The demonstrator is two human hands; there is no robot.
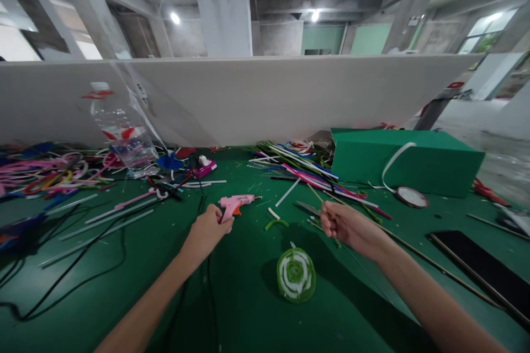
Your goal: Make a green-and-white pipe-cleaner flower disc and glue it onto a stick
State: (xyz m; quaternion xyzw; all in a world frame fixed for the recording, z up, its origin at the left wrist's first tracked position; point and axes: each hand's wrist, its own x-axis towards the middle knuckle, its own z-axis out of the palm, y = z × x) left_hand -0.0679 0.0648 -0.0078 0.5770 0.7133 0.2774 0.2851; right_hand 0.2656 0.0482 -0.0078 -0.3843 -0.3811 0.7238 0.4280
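My left hand (211, 227) is closed around the handle of a pink hot glue gun (237, 202), its nozzle pointing right. My right hand (342, 223) has its fingers curled together; what they hold, if anything, is hidden. Pointed metal blades (307, 208) show just left of those fingers, and I cannot tell whether the hand grips them or is only above them. Between my hands, nearer to me, sits a round green and white coiled piece (296, 274). A short bent green strip (276, 223) and a small white piece (273, 213) lie beyond it.
Pipe cleaners (318, 171) in several colours are heaped at the back. A green box (406, 160), a roll of tape (412, 197) and a dark phone (484, 270) are on the right. Leftward are a plastic bottle (128, 138), clear glue sticks (99, 237) and a black cable (62, 281).
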